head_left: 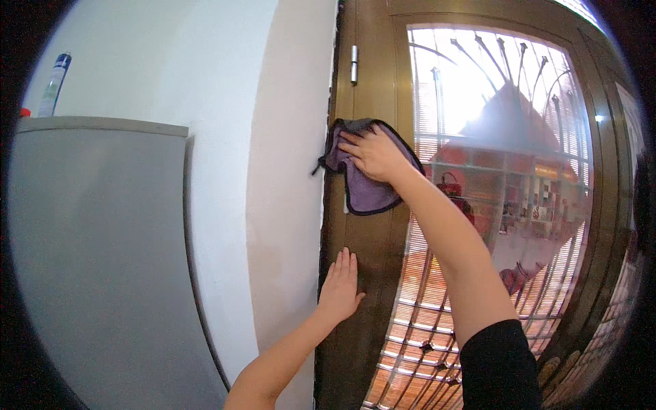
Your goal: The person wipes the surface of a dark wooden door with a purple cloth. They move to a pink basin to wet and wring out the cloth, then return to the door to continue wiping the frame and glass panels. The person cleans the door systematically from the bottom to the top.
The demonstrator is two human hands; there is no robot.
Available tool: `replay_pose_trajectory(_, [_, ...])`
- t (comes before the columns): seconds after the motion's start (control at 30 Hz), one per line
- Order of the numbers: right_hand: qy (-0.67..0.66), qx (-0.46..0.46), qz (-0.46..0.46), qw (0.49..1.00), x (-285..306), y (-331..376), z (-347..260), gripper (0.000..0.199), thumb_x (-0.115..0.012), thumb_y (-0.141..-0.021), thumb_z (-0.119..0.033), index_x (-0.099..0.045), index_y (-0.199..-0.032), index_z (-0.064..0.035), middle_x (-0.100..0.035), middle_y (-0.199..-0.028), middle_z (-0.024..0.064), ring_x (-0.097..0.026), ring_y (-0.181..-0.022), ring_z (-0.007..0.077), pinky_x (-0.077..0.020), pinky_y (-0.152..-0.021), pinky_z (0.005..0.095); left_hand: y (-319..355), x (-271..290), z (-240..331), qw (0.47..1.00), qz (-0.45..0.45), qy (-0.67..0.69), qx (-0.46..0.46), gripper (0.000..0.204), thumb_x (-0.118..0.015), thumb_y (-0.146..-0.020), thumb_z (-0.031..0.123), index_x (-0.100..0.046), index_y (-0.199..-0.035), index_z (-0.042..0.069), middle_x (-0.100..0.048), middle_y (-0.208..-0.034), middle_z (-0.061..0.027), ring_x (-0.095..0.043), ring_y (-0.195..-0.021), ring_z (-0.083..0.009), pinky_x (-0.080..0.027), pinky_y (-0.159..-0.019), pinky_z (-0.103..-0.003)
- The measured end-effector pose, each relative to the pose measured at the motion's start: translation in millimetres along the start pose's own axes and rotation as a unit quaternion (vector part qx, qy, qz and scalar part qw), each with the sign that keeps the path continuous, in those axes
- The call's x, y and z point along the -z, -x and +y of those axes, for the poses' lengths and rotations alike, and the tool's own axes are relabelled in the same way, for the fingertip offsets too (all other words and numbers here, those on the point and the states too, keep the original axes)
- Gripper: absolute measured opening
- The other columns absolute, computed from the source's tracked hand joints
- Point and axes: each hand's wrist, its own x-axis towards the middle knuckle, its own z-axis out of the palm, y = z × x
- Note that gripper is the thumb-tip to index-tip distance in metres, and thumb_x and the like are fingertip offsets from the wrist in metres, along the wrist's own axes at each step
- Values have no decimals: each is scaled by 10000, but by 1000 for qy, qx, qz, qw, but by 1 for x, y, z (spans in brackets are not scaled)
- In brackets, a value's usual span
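A purple-grey cleaning cloth (372,195) with black edging lies against the brown door's hinge-side frame (372,236). My right hand (374,154) holds it there, pressing it to the surface with the fingers spread over it. Part of the cloth hangs down below the palm, and a small black loop sticks out at its left corner. Lower down, my left hand (342,290) rests flat on the same frame with its fingers stretched out and nothing in it. One silver hinge (354,65) shows above the cloth; another fitting is partly hidden beneath it.
Right of the frame is a glass panel (506,225) with metal grille bars and reflections. A pale wall (283,205) borders the door on the left. Further left stands a grey cabinet (102,260) with a tube-shaped bottle (55,85) and a red item on top.
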Motion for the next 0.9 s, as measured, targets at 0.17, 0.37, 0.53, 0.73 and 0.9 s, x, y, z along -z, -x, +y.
replay_pose_trajectory(0.17, [43,-270,98,957,72,13,70,426,-545,-850,-380,-601,-1180,-117,-630,-1128,158,-609,-1009,325,-424,-919,479,5,3,-7,1000,6,-9,-1,926,-728,-776,271,-174,-1407,-120,-140,-1482,-326,-205,-1383,-427,-233,-1127,-454])
replay_pose_trajectory(0.37, [225,-417,31,880,75,5,71,487,-436,-900,-397,-584,-1226,-67,-488,-1362,139,-381,-1313,288,-202,-1062,616,4,11,-2,1000,-19,-10,4,923,-738,-763,247,-188,-1410,-115,-157,-1478,-322,-208,-1385,-415,-241,-1122,-442])
replay_pose_trajectory(0.53, [116,-213,109,964,-7,-36,4,445,-489,-890,-343,-558,-1272,-127,-454,-1406,85,-320,-1365,243,-179,-1083,596,1,6,9,1000,2,11,6,944,-749,-751,252,-183,-1409,-120,-150,-1483,-320,-199,-1389,-414,-233,-1125,-446])
replay_pose_trajectory(0.73, [-15,-81,79,993,14,16,12,477,-576,-834,-402,-595,-1221,-123,-559,-1297,94,-540,-1155,297,-272,-1059,516,0,-2,7,1000,0,13,16,969,-759,-741,250,-166,-1411,-121,-147,-1489,-314,-189,-1393,-418,-218,-1127,-467])
replay_pose_trajectory(0.9, [92,-287,144,943,126,104,134,542,-548,-864,-419,-519,-1320,-128,-492,-1367,129,-488,-1243,284,-350,-1061,356,2,7,0,999,-35,-22,20,997,-714,-785,402,-142,-1424,-107,-95,-1505,-302,-160,-1402,-407,-205,-1134,-459])
